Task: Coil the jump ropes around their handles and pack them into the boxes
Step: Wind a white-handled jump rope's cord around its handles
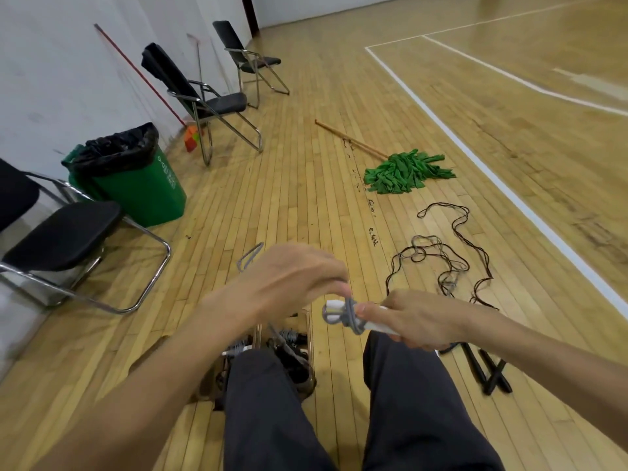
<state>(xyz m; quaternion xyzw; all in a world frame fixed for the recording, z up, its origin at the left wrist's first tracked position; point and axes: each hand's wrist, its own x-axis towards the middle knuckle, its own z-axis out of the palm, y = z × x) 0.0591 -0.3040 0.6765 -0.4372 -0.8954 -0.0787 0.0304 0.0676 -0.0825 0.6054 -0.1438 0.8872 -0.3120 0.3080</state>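
Nearest, between the person's knees, a box (310,334) on the floor already holds a few wound bundles, so some packing looks done. Just above it the right hand (418,321) is clenched round a pair of white handles (380,326), and the left hand (292,277) pinches the grey rope (350,317) at their left end, where several turns are on; a loop of it shows beyond the left hand, so this coil seems unfinished. To the right, black handles (489,372) and loose dark ropes (441,263) lie on the floor, not yet coiled. Farther off lies a green mop (407,171).
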